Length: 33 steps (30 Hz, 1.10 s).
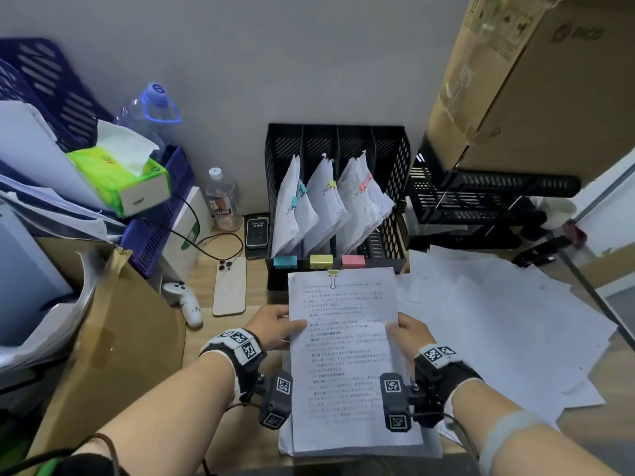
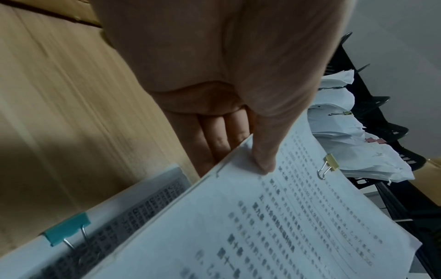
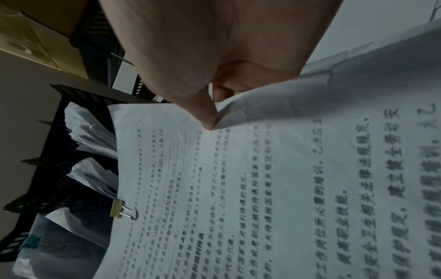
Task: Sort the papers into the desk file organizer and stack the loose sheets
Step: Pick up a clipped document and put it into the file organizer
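While both thumbs press on top, the clipped papers (image 1: 347,355) rest, seemingly, on fingers (image 2: 216,139) curled beneath.

Blk wrist straps (image 1: 240,352) w/ sq. code tags, cams.

Black mesh organizer (image 1: 398,187), teal (image 1: 285,261), yellow (image 1: 321,261), pink labels (image 1: 353,260)

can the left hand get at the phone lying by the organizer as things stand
Probably not yet: the left hand grips the yellow-clipped bundle with the right hand. The phone lies uncovered just left of it, so once freed, likely yes.
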Tool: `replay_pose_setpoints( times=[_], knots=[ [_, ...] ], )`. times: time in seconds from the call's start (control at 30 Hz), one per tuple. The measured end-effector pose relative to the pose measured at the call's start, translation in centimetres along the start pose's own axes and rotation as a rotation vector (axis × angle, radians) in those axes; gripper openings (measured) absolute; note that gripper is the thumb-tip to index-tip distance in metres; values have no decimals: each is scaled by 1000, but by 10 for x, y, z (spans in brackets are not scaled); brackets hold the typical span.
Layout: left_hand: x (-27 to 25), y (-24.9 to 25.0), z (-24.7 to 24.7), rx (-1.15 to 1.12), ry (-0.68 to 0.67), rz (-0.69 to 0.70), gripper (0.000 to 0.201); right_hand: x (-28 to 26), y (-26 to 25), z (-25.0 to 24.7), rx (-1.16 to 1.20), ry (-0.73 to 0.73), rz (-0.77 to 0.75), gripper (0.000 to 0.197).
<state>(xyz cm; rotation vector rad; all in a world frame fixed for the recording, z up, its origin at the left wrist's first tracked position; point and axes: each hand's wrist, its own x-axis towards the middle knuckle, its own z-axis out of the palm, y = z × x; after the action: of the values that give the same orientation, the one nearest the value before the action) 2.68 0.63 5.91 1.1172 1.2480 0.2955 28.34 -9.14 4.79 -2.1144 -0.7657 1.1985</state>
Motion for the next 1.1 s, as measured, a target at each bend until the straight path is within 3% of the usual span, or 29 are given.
replay_pose_setpoints(
  times=[0.13,0.27,0.33,0.4,0.43,0.5,0.57,0.63,0.67,0.7,0.77,0.87,0.97,1.1],
  knots=[
    [-2,5,2,24,-32,11,9,-1,-12,-4,21,62,-30,22],
    [-6,24,4,37,-8,107,15,-10,-37,-7,108,170,-99,29],
    [-10,41,5,55,26,193,12,-13,-53,-8,91,307,-161,44],
    [-12,60,8,84,87,300,14,-16,-68,-10,-41,469,-240,47],
    [-13,68,9,99,123,358,18,-18,-77,-11,-59,458,-267,46],
    [-17,87,14,116,168,464,17,-30,-98,-11,27,243,-297,50],
    [-23,104,22,130,168,571,12,-47,-123,-6,138,-14,-306,73],
    [-28,120,32,152,105,666,29,-65,-145,-1,158,-101,-347,86],
    [-31,126,39,162,59,702,37,-71,-154,0,157,-79,-383,79],
    [-34,132,45,171,22,733,39,-72,-162,-2,151,-24,-411,59],
    [-38,143,53,184,2,788,30,-72,-176,-13,159,111,-416,26],
    [-35,155,52,188,-18,776,33,-63,-189,-42,65,304,-357,37],
    [-17,162,45,159,17,704,32,-61,-202,-68,-38,388,-443,35],
    [15,168,40,490,155,549,48,-66,-229,-93,-18,397,-582,30]
  ],
)
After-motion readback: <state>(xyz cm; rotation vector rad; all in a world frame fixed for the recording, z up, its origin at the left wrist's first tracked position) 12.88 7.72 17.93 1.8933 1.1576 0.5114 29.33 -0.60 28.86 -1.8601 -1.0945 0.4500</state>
